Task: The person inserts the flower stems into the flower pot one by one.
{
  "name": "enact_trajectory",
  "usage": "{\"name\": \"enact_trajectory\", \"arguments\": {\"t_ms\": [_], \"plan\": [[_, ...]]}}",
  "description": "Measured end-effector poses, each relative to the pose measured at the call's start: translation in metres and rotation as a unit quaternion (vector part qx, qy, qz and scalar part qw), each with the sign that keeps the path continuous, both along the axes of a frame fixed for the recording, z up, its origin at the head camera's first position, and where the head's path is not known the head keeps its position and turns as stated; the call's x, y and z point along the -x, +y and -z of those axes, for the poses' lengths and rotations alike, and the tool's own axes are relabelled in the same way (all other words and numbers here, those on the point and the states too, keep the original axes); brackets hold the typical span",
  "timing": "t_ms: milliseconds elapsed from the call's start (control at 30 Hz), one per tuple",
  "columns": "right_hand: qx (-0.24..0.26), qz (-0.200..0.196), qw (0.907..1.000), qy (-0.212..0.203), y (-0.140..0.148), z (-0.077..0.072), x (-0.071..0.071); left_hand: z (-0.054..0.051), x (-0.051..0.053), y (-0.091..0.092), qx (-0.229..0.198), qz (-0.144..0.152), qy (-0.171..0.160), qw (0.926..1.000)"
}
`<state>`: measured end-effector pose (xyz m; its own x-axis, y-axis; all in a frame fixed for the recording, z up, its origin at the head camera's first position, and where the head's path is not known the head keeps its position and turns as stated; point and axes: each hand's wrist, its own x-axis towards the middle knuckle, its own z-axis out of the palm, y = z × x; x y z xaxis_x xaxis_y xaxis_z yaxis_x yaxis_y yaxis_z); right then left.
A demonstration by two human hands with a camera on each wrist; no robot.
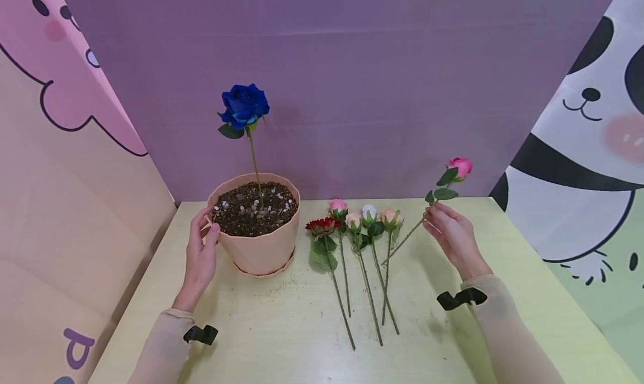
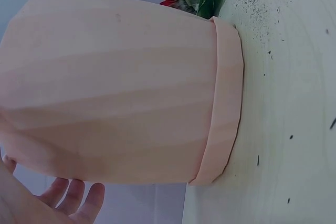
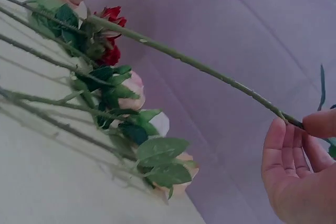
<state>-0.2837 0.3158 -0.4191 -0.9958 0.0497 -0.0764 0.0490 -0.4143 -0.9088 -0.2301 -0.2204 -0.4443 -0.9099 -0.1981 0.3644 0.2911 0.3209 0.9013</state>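
A pale pink flowerpot (image 1: 261, 252) full of dark soil (image 1: 241, 213) stands on a matching saucer, with a blue artificial rose (image 1: 245, 105) upright in the soil. My left hand (image 1: 201, 258) grips the pot's left rim, thumb at the front and fingers round the outer side. Held up at the right, a bright pink artificial rose (image 1: 460, 167) has its stem pinched just below the leaves by my right hand (image 1: 455, 241). Its stem (image 3: 210, 74) slants down to the left, over the other flowers in the head view.
Several artificial flowers lie right of the pot, among them a red one (image 1: 323, 226), a light pink one (image 1: 337, 205), a white one (image 1: 369, 212) and a peach one (image 1: 392, 217). Soil crumbs (image 1: 284, 289) dot the table (image 1: 271, 345). A purple backdrop (image 1: 352, 93) rises behind.
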Motion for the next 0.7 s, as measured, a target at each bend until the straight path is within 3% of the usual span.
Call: {"name": "enact_trajectory", "arguments": {"t_ms": [433,700], "plan": [[-0.009,-0.001,0.9984,0.055,-0.015,-0.029,0.013,0.002,0.0,-0.003,-0.003,-0.001,0.004,1.0],[0.056,-0.001,0.9948,0.084,-0.037,-0.047,0.022,0.001,-0.001,-0.002,-0.007,0.003,0.008,0.9999]]}}
